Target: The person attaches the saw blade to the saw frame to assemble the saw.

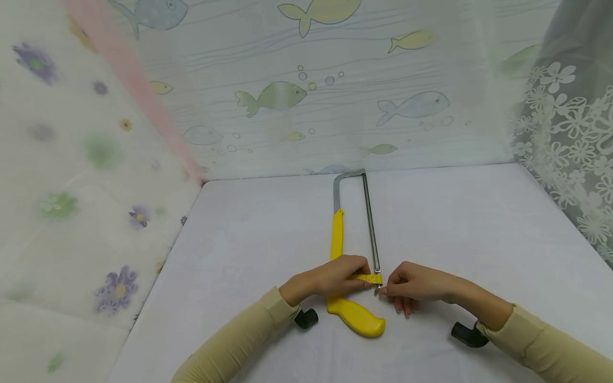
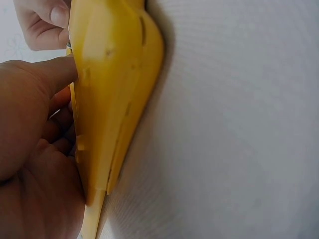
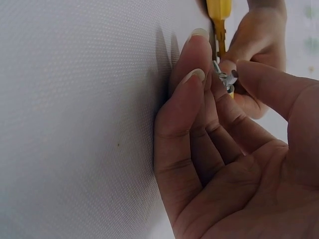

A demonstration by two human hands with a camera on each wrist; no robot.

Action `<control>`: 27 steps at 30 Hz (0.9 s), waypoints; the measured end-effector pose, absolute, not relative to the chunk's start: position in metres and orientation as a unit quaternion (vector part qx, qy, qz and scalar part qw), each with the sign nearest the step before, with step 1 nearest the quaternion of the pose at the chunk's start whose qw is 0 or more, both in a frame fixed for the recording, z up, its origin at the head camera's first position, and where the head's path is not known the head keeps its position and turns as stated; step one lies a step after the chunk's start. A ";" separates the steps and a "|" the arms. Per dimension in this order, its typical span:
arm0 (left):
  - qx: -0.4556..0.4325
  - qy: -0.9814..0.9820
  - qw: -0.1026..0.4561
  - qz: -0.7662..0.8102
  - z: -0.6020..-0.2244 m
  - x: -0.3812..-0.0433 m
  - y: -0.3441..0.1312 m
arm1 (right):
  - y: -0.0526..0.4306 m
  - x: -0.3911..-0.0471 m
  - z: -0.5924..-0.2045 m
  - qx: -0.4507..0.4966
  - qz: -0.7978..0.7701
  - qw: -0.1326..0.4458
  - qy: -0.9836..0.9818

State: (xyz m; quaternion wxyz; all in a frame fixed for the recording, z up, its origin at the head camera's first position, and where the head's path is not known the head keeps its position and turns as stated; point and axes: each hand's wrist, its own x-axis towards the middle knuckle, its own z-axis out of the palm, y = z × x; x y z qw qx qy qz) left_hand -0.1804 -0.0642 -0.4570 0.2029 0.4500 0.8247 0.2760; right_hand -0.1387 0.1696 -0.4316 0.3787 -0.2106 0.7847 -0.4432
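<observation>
- Hacksaw point(image 1: 337, 234): yellow grip point(image 1: 359, 319), grey metal bow point(image 1: 337, 196), slim blade point(image 1: 371, 223); lying on white table point(image 1: 268, 229).
- Left hand point(image 1: 332, 276): fingers curled round its yellow crosspiece point(image 1: 375, 279).
- Right hand point(image 1: 415, 282): thumb and finger pinching metal nut point(image 3: 231, 77).

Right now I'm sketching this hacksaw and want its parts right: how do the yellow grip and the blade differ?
The yellow grip is thick and rounded, while the blade is a thin, dark grey strip. The yellow grip curves; the blade runs straight. The yellow grip sits nearer the person, the blade farther away. Both belong to one hacksaw on the white tabletop.
</observation>
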 end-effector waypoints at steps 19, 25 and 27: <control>0.462 0.824 0.188 0.270 -0.459 -0.181 -0.065 | 0.169 -0.140 -0.433 -0.241 -0.435 0.348 0.795; 0.461 0.824 0.191 0.270 -0.458 -0.181 -0.065 | 0.165 -0.141 -0.435 -0.238 -0.434 0.357 0.792; 0.461 0.823 0.191 0.271 -0.458 -0.181 -0.065 | 0.163 -0.142 -0.434 -0.237 -0.434 0.358 0.792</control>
